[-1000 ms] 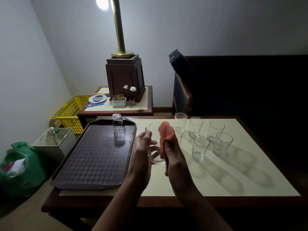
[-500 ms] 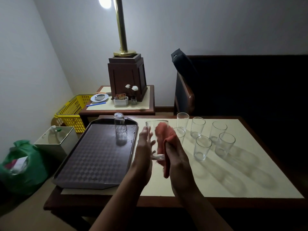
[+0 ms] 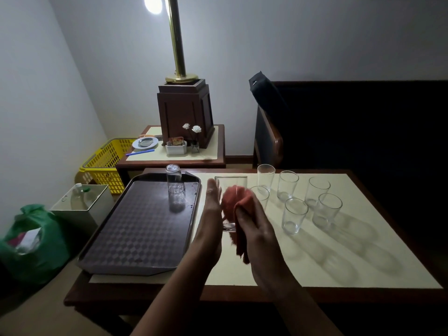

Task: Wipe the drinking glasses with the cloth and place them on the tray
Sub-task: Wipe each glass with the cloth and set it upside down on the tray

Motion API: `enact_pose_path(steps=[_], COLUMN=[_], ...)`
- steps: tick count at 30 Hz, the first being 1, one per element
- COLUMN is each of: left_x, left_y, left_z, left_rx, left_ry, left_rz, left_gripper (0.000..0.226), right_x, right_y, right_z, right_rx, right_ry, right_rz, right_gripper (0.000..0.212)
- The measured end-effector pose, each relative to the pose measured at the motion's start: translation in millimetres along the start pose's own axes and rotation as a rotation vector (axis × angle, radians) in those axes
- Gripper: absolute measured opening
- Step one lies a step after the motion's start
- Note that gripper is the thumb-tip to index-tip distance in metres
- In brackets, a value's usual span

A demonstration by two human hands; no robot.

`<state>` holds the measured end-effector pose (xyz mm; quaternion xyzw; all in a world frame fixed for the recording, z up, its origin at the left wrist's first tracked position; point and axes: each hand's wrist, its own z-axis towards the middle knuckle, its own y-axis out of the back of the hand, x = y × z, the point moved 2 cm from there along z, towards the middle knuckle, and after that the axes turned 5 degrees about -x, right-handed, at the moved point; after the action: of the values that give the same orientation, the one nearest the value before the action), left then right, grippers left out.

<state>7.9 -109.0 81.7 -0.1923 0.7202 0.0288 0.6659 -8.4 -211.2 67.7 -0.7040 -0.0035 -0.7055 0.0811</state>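
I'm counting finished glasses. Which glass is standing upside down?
The glass on the tray, near its far edge: it stands base up. The table glasses and the held one are rim up.

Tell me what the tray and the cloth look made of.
Tray: probably moulded plastic, dark brown, with an embossed diamond texture and a raised rim; matte sheen. Cloth: soft woven fabric, orange-red, since it bunches and drapes in the right hand; the exact fibre cannot be told.
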Motion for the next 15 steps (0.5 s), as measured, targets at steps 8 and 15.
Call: enact_pose_path(steps=[8,15], left_x=[16.3,7.6], left_y=[2.6,7.7], left_z=[-2.8,1.3], left_rx=[0.108,0.134], left_ry=[0.049,0.12], left_rz=[0.062,0.022], left_gripper=[0.048,0.062], right_x=[11.4,3.4], right_y=[10.0,8.9], right_z=[8.8,-3.6], right_rx=[-0.094,-0.095], right_ry=[-0.007,0.173], right_rz=[0.033,-0.056], right_gripper=[0.02,0.064])
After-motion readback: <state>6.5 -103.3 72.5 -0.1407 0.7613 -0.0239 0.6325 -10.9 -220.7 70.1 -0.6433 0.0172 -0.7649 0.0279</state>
